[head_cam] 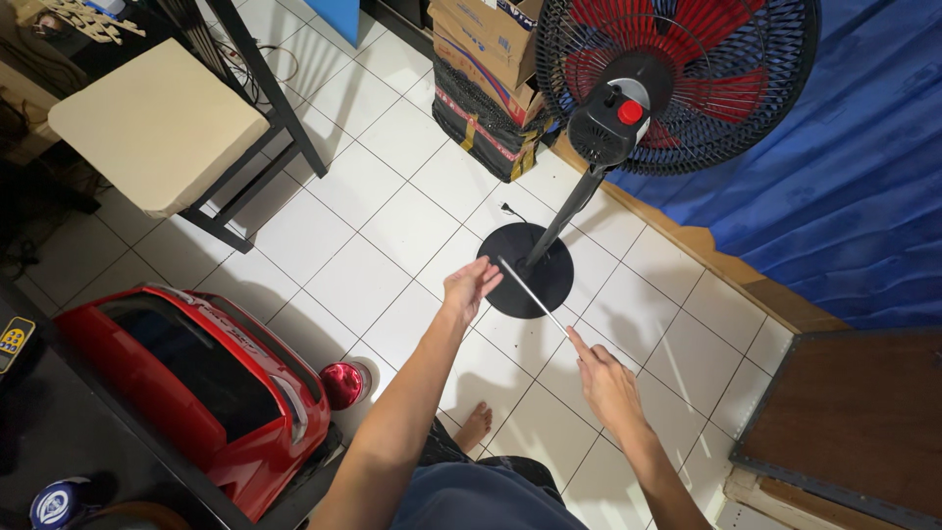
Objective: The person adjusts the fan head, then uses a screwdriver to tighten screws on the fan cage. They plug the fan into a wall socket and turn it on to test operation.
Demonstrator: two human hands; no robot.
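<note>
A black standing fan (677, 79) with red blades rises from its round base (525, 270) on the white tiled floor (373, 226). Behind it, stacked cardboard boxes (486, 59) with red-striped labels sit against the far edge of the floor. Both hands grasp a thin metal rod (533, 296) above the base: the left hand (469, 288) pinches its far end, and the right hand (603, 378) grips the near end.

The white tiled floor (392, 226) carries the fan's round black base (525, 270) just beyond the hands, cardboard boxes (486, 59) farther off, and a red toy car (196, 378) at their left.
</note>
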